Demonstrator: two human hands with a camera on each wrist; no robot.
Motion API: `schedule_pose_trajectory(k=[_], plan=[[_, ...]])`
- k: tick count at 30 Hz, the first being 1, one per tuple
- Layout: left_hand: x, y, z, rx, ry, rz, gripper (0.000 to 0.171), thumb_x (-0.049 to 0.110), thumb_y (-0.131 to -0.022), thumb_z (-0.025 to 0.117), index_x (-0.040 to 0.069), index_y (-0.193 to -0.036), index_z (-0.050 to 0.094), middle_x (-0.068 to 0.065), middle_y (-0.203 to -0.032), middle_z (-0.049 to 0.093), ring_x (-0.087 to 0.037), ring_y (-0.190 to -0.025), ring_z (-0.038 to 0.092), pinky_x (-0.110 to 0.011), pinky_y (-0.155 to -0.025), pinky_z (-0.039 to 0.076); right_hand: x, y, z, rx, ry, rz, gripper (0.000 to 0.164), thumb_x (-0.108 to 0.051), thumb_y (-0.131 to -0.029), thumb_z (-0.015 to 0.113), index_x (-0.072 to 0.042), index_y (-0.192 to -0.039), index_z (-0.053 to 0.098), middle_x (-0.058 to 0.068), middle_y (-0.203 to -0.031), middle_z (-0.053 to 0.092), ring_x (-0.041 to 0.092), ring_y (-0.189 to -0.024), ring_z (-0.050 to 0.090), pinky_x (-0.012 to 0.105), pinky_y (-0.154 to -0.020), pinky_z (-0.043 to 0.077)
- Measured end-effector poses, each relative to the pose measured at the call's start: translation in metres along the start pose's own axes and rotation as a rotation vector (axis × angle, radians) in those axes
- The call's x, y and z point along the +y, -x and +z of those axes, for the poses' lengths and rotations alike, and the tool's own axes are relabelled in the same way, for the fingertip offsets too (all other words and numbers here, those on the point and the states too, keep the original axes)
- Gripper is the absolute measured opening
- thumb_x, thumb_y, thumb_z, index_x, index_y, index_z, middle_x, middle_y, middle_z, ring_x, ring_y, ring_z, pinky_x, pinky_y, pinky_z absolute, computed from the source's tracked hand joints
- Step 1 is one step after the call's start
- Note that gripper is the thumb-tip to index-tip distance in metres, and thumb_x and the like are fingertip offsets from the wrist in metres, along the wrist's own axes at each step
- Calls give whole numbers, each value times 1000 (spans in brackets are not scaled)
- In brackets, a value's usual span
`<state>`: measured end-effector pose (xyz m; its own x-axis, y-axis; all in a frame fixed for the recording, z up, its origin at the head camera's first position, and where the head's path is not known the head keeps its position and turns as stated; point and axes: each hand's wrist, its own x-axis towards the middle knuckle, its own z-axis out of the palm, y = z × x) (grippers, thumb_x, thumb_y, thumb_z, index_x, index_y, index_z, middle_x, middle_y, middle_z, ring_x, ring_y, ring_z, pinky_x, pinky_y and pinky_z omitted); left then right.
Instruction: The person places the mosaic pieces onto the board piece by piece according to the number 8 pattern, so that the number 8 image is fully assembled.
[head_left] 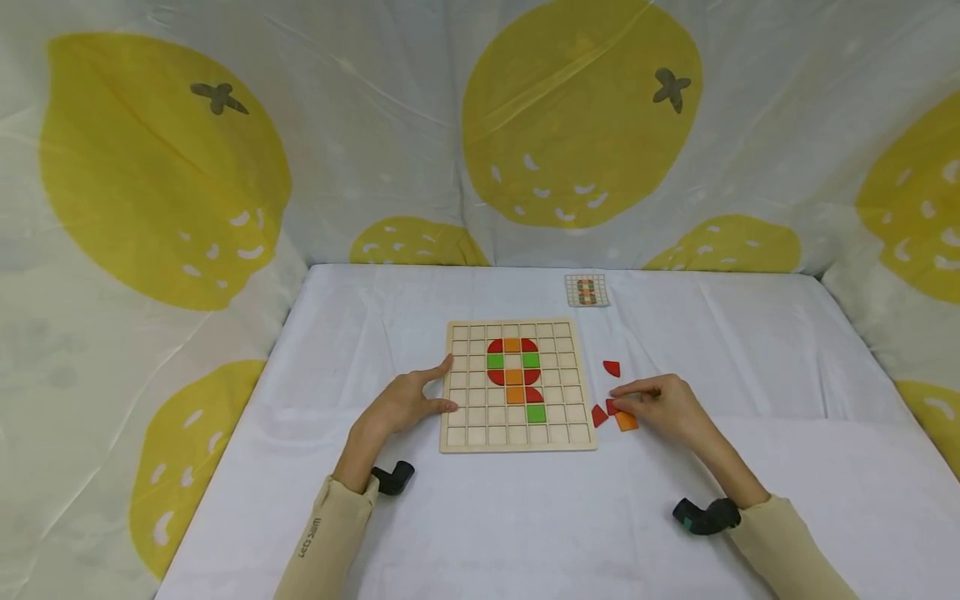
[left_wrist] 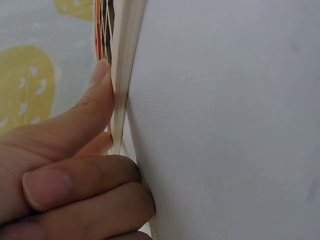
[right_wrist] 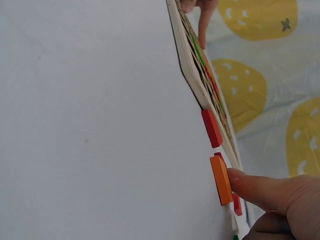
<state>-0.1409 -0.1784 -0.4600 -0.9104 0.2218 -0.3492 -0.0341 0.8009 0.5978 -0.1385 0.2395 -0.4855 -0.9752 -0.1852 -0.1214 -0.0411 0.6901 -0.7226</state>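
A wooden grid board (head_left: 465,436) lies flat, with red, orange and green flat pieces set in its middle squares. At its left edge, my left hand (head_left: 401,404) holds the board, thumb over the rim and index finger farther up the side. In the left wrist view, its other fingers curl beside the edge. Right of the board, the thumb and index finger of my right hand (head_left: 666,406) pinch a small red piece (head_left: 611,407). An orange square (head_left: 627,422) lies under that hand's fingertips. A red quarter-round piece (head_left: 599,416) sits close to the board's edge.
Another red quarter-round piece (head_left: 612,368) lies farther back on the white cloth (head_left: 525,525). Behind the board is a small pattern card (head_left: 587,290) showing a similar figure. A bit of green (right_wrist: 236,237) shows low in the right wrist view. Lemon-print fabric (head_left: 390,125) encloses the table.
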Motion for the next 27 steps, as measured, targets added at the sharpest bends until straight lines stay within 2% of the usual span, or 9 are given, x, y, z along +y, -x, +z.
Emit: schedule_pose_trajectory(k=[5,9,16,21,27], plan=[[0,1,0,0,0,9,86,37,-93,77,28,-163,28,-18,-163,39,-38,-152,38,-58,-117,40,-2,-2,4,32,0,-29,15,-19,-88,83,-12,-102,84,-5,-55,42,10,-54,37,23,-50,24],[0,0,-1,3,8,9,86,37,-93,77,28,-163,28,-18,-164,39,-38,-153,37,-58,-117,40,-6,-2,6,63,14,-8,16,-22,-87,85,-14,-100,84,-4,-54,41,11,-54,37,23,-49,25],[0,0,0,1,9,15,86,37,-92,77,27,-163,29,-18,-163,39,-38,-153,37,-58,-118,39,-15,3,9,71,45,40,34,-31,-80,90,-12,-106,83,-3,-56,44,13,-56,40,23,-48,25],[0,0,0,3,2,7,86,38,-92,77,28,-163,29,-18,-163,40,-38,-153,38,-58,-118,39,-18,4,10,63,53,21,33,-28,-80,90,-10,-107,82,-3,-54,42,12,-53,37,22,-48,23],[0,0,0,0,3,11,87,38,-92,77,27,-164,28,-18,-163,39,-38,-153,37,-58,-119,38,-18,4,8,95,97,44,37,-30,-80,90,-8,-109,81,-1,-59,44,15,-57,40,23,-49,25]])
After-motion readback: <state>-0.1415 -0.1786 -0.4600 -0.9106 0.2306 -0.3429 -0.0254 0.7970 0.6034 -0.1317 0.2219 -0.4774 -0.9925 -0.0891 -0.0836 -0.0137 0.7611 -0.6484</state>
